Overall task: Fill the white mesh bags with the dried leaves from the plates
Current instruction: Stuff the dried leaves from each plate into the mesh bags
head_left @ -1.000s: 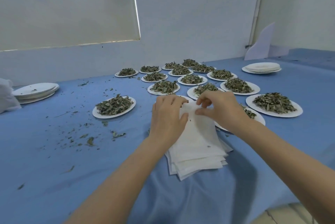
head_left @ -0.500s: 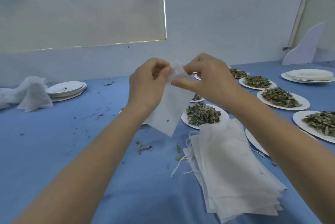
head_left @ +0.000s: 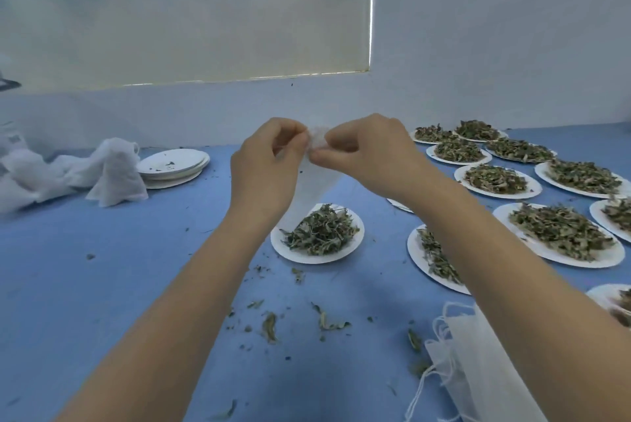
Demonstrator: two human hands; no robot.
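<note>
Thin matt mesh bag; matt paper-like plate; smooth blue tablecloth.

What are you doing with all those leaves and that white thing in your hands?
A person is holding one white mesh bag up over the blue table. The left hand and right hand both pinch its top edge, as if to open it. The bag looks flat, with no leaves visible in it. Just below sits a plate of dried leaves, with more full plates on the right. A stack of bags lies at the near right, and emptied plates are stacked on the left.
</note>
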